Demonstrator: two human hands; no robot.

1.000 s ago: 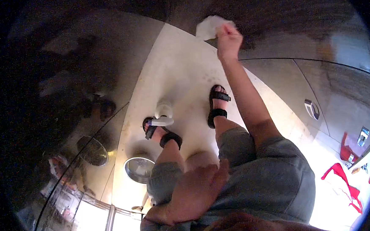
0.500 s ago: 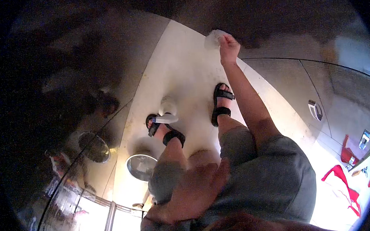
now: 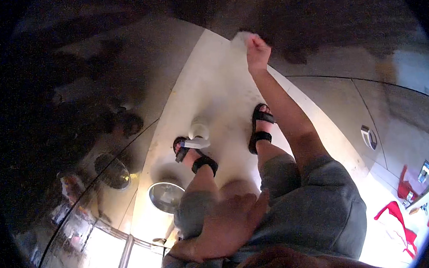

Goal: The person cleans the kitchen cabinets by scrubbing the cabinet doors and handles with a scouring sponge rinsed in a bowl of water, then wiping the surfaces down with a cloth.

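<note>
At the top, my right hand (image 3: 258, 50) is stretched out with its fingers closed on a white cloth (image 3: 241, 37), against a dark glossy surface (image 3: 316, 24). Motion blurs the cloth, partly hidden behind the fingers. My left hand (image 3: 232, 221) lies flat over my lap with its fingers spread, holding nothing visible. Between my sandalled feet, nearer the left one, a whitish bottle (image 3: 198, 129) with a spray-type head stands on the pale floor (image 3: 216, 80).
A round metal bowl (image 3: 166, 197) sits beside my left leg. The dark panel (image 3: 98, 82) at the left shows reflections. At the right are a handle-like fitting (image 3: 368, 137) and red strips (image 3: 393, 211) near a bright area.
My right hand has moved slightly left with the cloth, which shows less than before. The bottle, bowl and feet have shifted a little right in the view. My left hand stays over my lap.
</note>
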